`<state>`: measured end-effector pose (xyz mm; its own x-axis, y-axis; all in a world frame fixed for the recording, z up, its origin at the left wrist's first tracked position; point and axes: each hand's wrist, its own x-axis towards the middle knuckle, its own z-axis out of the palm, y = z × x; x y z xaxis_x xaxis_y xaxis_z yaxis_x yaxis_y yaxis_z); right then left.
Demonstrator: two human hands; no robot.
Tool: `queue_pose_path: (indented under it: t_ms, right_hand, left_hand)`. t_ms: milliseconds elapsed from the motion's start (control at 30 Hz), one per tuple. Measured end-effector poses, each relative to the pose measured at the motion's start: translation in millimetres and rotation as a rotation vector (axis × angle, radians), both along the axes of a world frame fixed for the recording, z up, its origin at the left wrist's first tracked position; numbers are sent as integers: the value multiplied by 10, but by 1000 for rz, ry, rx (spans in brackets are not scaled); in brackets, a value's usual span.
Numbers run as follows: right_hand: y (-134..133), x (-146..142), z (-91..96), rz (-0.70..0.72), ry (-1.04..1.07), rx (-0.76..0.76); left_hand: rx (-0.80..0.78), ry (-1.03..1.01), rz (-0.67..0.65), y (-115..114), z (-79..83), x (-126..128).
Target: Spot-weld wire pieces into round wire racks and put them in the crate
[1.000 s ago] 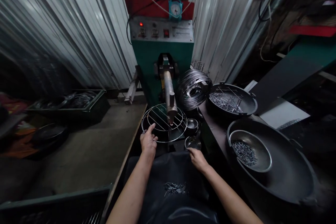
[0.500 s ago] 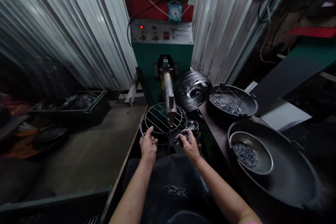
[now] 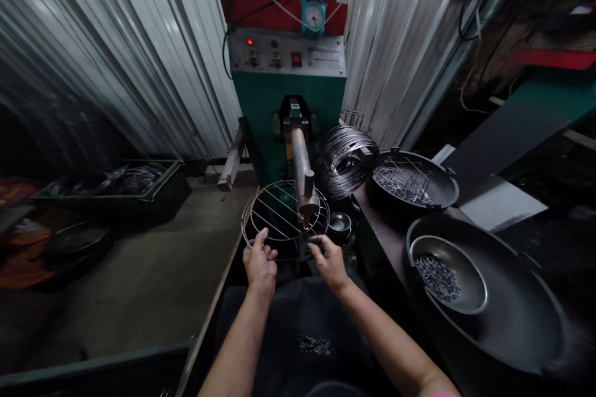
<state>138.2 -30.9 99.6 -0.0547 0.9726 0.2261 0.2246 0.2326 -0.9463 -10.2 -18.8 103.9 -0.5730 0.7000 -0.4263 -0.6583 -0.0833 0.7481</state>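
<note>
A round wire rack (image 3: 274, 214) with parallel cross wires lies under the metal arm (image 3: 303, 177) of a green welding machine (image 3: 287, 99). My left hand (image 3: 259, 262) grips the rack's near left rim. My right hand (image 3: 328, 260) pinches the rim at the near right, just below the arm's tip. A small heap of short metal pins (image 3: 315, 343) rests on the dark cloth over my lap.
A coil of wire (image 3: 345, 160) sits right of the machine. Behind it a dark pan (image 3: 446, 186) holds wire pieces. A metal bowl of pins (image 3: 470, 273) lies inside a big black wok (image 3: 526, 316). A green crate (image 3: 139, 195) stands on the floor at left.
My right hand rose from a small bowl near my lap to the rack's rim. The rack shifted slightly left and its near edge tilted.
</note>
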Motion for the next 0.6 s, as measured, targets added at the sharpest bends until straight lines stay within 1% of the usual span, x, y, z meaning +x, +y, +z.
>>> queue_pose_path:
  t_ms: [67,200,600]
  right_hand:
    - [6,8,-63,14,-52,-44]
    - [21,16,-115,28,1,-73]
    - [46,-35,-25,29,63,-78]
  left_hand:
    - [2,5,4,-8,1,17]
    - [-2,31,6,-20,11,37]
    - [-8,32,31,-1,-6,54]
